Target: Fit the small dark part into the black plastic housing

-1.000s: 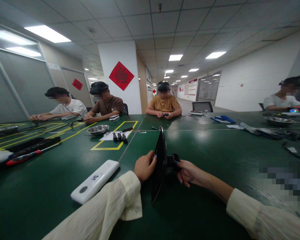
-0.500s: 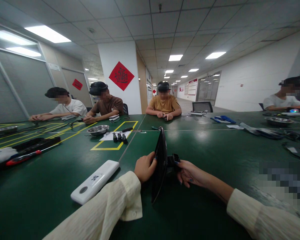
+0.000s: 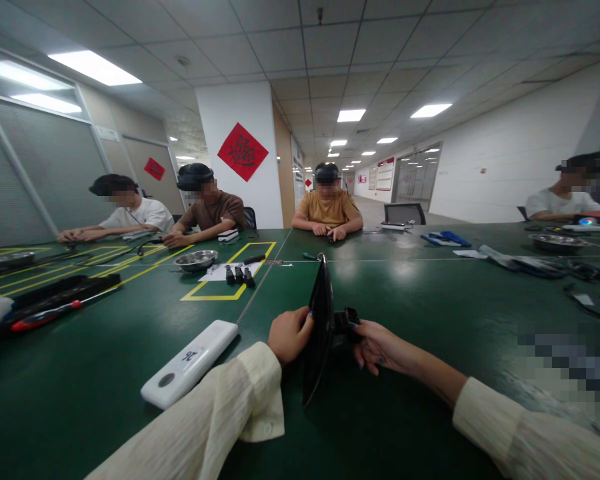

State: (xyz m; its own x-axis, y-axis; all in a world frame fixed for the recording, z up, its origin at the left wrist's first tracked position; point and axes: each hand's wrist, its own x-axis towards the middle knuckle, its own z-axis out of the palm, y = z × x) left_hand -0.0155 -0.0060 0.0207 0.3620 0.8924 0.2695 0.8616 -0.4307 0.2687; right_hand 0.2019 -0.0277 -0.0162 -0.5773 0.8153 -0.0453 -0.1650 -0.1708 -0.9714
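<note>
Sideways passage is blocked by the black panel (image 3: 319, 340); room is offered over the desk (image 3: 405, 293) beyond the right hand (image 3: 380, 343).

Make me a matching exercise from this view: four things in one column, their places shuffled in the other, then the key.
Things:
1. Left hand
2. Right hand
3. White device
4. Large red diamond sign

Places:
A. Flat on the green table
B. On the white pillar
C. At the small black part on the right side of the black panel
D. Against the left face of the black panel

Right pairs: 1-D, 2-C, 3-A, 4-B.
</note>
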